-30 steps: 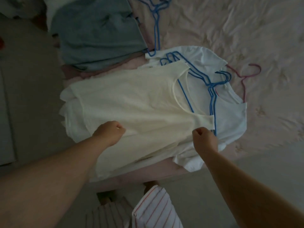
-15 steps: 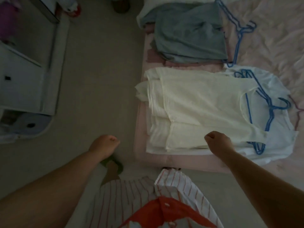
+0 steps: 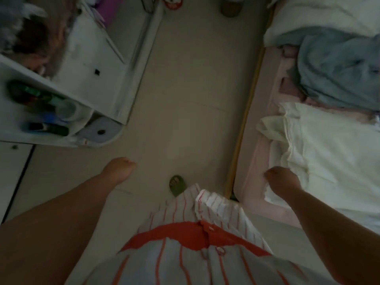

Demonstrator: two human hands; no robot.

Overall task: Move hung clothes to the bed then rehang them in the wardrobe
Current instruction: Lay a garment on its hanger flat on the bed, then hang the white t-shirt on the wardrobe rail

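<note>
A stack of cream and white garments (image 3: 329,145) lies flat on the pink bed (image 3: 251,161) at the right. Behind the stack lies a crumpled blue-grey garment (image 3: 339,75). No hangers show in this view. My right hand (image 3: 282,179) hovers at the near left corner of the stack, fingers loosely curled, with no cloth visibly held. My left hand (image 3: 119,170) hangs over the bare floor to the left, loosely curled and holding nothing.
A white shelf unit (image 3: 98,64) with bottles (image 3: 49,128) and a paper roll (image 3: 100,131) stands at the left. A strip of tiled floor (image 3: 185,89) runs between it and the bed. My foot in a green slipper (image 3: 177,185) stands below; shoes lie at the far end.
My view has swung left, from the bed to the floor and shelf unit. Both hands have come off the cream garment; my left hand now hangs over the floor.
</note>
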